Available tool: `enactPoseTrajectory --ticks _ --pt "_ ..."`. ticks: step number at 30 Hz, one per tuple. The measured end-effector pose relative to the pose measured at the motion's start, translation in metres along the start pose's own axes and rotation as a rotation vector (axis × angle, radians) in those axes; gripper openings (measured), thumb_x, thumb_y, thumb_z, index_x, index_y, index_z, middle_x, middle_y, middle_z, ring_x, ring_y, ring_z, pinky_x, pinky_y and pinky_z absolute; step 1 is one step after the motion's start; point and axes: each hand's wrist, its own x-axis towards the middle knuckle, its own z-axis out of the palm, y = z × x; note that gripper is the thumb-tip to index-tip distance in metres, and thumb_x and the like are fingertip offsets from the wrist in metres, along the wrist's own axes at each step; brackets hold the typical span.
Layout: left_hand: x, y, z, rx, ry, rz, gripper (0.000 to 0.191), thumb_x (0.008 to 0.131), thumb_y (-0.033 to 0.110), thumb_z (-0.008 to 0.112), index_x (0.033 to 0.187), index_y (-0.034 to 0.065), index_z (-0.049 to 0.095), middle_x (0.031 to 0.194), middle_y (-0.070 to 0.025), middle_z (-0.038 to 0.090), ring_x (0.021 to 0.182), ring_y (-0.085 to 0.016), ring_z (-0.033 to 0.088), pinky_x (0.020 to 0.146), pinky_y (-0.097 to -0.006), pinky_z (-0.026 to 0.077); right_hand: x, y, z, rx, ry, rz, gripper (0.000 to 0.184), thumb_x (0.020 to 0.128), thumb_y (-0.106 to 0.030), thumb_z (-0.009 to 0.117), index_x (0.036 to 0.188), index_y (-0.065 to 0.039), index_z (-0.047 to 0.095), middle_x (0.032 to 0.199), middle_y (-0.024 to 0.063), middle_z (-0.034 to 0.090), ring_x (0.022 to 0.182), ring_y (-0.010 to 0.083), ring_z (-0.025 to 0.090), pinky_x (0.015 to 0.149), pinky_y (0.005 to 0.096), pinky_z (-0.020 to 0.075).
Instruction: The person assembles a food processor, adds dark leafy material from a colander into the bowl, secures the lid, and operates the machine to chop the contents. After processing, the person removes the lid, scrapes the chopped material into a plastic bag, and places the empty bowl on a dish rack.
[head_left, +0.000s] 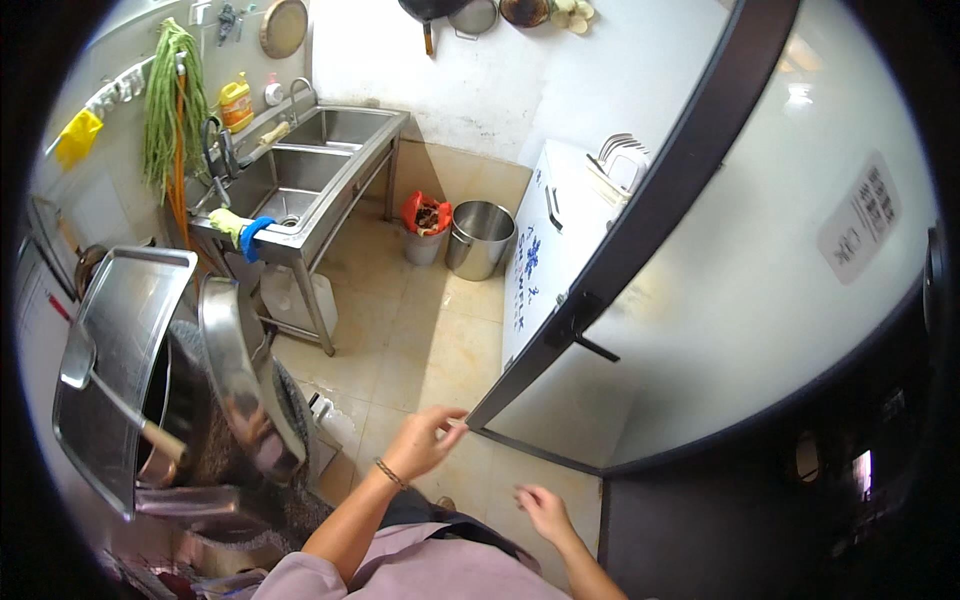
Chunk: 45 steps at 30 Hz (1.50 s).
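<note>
My left hand (426, 444), with a braided bracelet at the wrist, is stretched forward with its fingers loosely bent and apart. Its fingertips are close to the lower edge of a dark door frame (517, 367); whether they touch it cannot be told. Lower and to the right, my right hand (546, 511) hangs over the tiled floor, fingers slightly curled around nothing visible. The door has a frosted glass pane (697, 262) and a black lever handle (598, 349). To my left are a steel tray (124, 300), a wooden-handled spatula (135, 412) and a large round steel pan (232, 375).
A double steel sink (307, 180) stands at the back left, with gloves (244, 229) over its edge. A white plastic jug (300, 296) sits underneath. Beyond are a lined bin (425, 232), a steel pot (480, 240) and a white chest freezer (536, 247). A green mop (172, 112) hangs left.
</note>
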Motion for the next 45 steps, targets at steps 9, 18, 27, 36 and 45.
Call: enactPoseTrajectory --ticks 9,18,27,36,45 --pt "0.225 -0.115 -0.066 -0.409 0.164 -0.242 0.019 0.091 0.007 0.059 0.104 -0.0065 0.065 0.091 -0.0081 0.069 0.079 -0.012 0.065 0.072 -0.0247 0.053 0.305 -0.225 0.096 0.266 -0.145 -0.586 0.026 0.095 -0.015 0.057 0.116 0.0 0.061 0.099 0.0088 0.067 0.09 0.0119 0.063 0.079 0.0263 0.051" --pt "0.495 -0.148 -0.088 -0.425 -0.22 -0.256 0.018 0.092 0.008 0.058 0.103 -0.0044 0.065 0.094 -0.0054 0.067 0.079 -0.011 0.062 0.073 -0.024 0.051 0.572 -0.241 0.01 0.426 0.746 -0.278 0.024 0.092 -0.017 0.061 0.108 0.001 0.064 0.085 0.0035 0.066 0.067 0.0079 0.058 0.059 0.0209 0.047" --pt "0.672 -0.147 0.021 -0.363 -0.619 -0.135 0.019 0.091 0.009 0.061 0.105 -0.0044 0.065 0.092 -0.0053 0.068 0.08 -0.011 0.063 0.075 -0.0247 0.051 0.675 -0.223 -0.23 -0.328 1.159 -0.04 0.034 0.082 -0.02 0.069 0.112 -0.006 0.059 0.114 0.0145 0.058 0.104 0.0319 0.058 0.084 0.0404 0.0485" --pt "0.81 -0.099 0.147 -0.016 -0.932 0.144 0.022 0.09 0.012 0.063 0.109 0.001 0.066 0.099 -0.0083 0.069 0.085 -0.012 0.065 0.077 -0.0255 0.051 0.73 -0.175 -0.373 -0.591 1.224 0.272 0.057 0.074 -0.022 0.077 0.126 -0.014 0.054 0.135 0.0164 0.045 0.107 0.0317 0.053 0.086 0.0395 0.046" --pt "0.879 -0.058 0.293 -0.021 -1.262 0.619 0.026 0.085 0.017 0.065 0.108 0.0056 0.064 0.107 -0.0122 0.065 0.096 -0.026 0.063 0.082 -0.0345 0.051 0.742 -0.158 -0.368 -0.655 1.199 0.306 0.018 0.08 -0.018 0.069 0.094 -0.006 0.068 0.116 0.0079 0.059 0.097 0.0291 0.059 0.081 0.0409 0.0497"
